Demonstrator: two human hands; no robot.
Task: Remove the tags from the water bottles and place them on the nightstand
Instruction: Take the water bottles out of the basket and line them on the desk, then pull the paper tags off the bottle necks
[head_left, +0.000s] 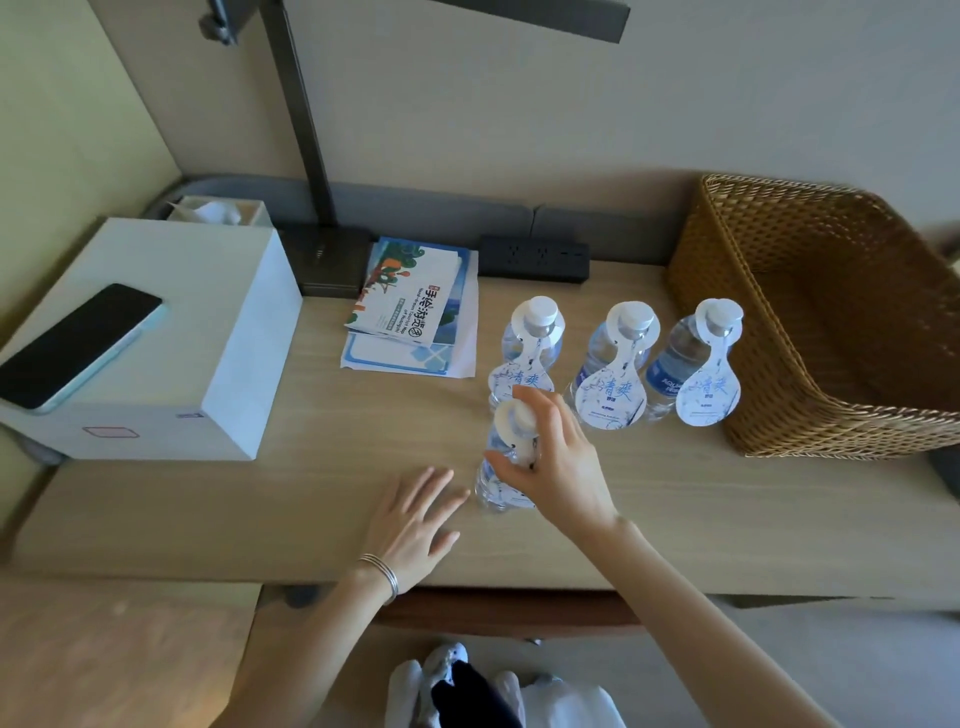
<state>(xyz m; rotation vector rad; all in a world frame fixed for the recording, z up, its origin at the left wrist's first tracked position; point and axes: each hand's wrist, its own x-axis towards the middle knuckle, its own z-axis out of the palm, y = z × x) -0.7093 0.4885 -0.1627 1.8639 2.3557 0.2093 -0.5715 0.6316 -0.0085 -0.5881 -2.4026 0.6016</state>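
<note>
While the worktop (311, 493) carries a wicker basket (779, 415) at right, three water bottles (618, 358) stand in a row beside it (tags (610, 400) hang from necks). In front, the fourth bottle (498, 488): right hand (561, 457) fingers curled round its neck. Left hand (415, 525) flat, fingers spread, just left.

1. The pale wood-grain nightstand top (311, 493) looks smooth and matt.
2. The clear plastic water bottles (605, 348) are glossy, and their white plastic caps (540, 309) are duller.
3. The white gourd-shaped paper tags (610, 400) look like smooth card.
4. The brown woven wicker basket (769, 364) is rough and ribbed.
5. The white rectangular box (171, 291) has a flat, matt finish.
6. The black slab phone (78, 343) has a glossy face.
7. The colourful paper brochures (410, 306) have a slight sheen.
8. The black plastic power strip (535, 257) looks matt.
9. The thin silver bangles (382, 571) gleam like metal.
</note>
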